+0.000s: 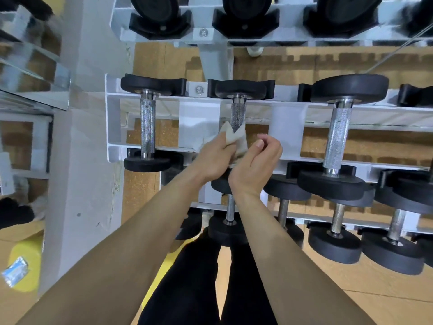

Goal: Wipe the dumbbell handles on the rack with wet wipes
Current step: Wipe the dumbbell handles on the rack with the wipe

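Low in frame, under the forearms: lower-tier dumbbells (335, 242), not yet reached. Lower left: packet (15, 270) lying on a yellow block (28, 252), well apart from the rack (112, 118).

Centre frame: left hand (215, 158) clenched round the wipe (235, 137), cloth folded about the near end of the middle handle (237, 114) on the middle tier. Right hand (255, 163) just beside, at the wipe's lower edge, fingers curled, thumb up; gripping a corner of cloth or nothing at all, cannot tell.

Judged step: rubbing this one handle, near end covered, knurled stretch above the wipe bare.

Hold the wrap snug all round, not pinched on one side only. Slide away toward the far head (241, 89) while twisting the wrist, to work cloth into the knurling. Cover the full length, right up to the smooth metal under that head. Use the right hand to steady the near head (220, 184) or to pin the loose tail against bunching. Refold to a clean face once greyed.

Either side, same tier: left handle (147, 127) and right handle (339, 134), bare, well apart from both hands; likely next in order.

Top of frame: upper-tier heads (246, 10) in black cradles, handles there out of sight
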### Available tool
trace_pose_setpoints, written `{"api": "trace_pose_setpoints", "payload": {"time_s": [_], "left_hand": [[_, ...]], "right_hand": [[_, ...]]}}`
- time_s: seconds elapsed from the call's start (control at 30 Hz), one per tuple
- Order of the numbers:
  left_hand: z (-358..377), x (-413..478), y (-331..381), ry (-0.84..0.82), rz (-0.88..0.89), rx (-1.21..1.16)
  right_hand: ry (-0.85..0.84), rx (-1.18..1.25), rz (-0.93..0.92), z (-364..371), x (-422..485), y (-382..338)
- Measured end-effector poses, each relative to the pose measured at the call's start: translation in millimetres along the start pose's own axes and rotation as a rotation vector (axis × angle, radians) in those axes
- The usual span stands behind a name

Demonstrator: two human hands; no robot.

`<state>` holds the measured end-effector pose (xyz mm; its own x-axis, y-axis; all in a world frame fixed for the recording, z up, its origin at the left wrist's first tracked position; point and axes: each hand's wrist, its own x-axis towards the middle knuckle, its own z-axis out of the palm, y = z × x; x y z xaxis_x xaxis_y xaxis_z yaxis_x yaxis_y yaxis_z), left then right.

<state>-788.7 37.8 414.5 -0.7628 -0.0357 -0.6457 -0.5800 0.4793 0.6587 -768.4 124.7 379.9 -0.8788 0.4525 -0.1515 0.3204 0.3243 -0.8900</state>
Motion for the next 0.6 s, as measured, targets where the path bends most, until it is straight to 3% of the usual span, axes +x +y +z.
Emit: {"api": "trace_pose_setpoints", "payload": {"time_s": [0.3,0.5,0.6], "left_hand": [[-5,53,41,0.107,-0.104,-0.707],[-12,15,-9,-0.051,0.060,-0.100],[-34,-17,-20,-0.072,0.128,0.006]], "right_hand": [[0.069,-0.048,-0.069,5,-1,4],[0.072,-0.068,-0.103,3,-2,-2],[0.042,-0.111,-0.059,1,-1,-7]]}}
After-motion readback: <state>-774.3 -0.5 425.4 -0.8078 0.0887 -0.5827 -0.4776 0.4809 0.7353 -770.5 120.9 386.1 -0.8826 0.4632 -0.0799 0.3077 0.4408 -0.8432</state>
